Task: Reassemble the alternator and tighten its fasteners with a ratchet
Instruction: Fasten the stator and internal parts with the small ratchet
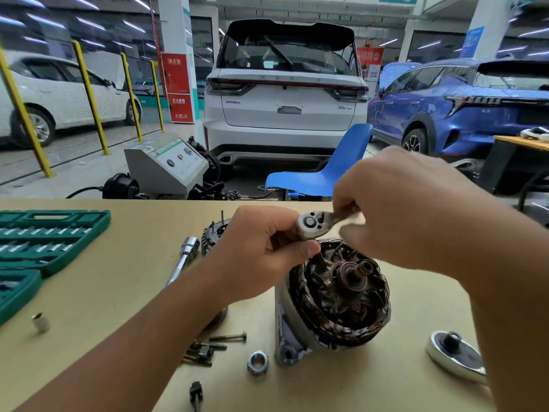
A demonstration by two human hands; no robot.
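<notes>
Both hands hold a small ratchet [315,226] above the alternator [335,298] on the workbench [118,307]. The left hand [261,254] pinches its head; the right hand [401,203] grips its handle.

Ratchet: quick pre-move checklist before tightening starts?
1. Small silver ratchet held: ok, left hand pinches its head, right hand grips its handle.
2. Socket fitted under ratchet head: cannot tell, hidden by fingers.
3. Open alternator body with copper windings stable on the tan table: ok, but tilted and unheld.
4. Dark ribbed rear cover fitted: not ok, lies apart behind left hand.
5. Long dark bolts installed: not ok, loose on table.
6. Silver hex nut on shaft: not ok, on table.
</notes>
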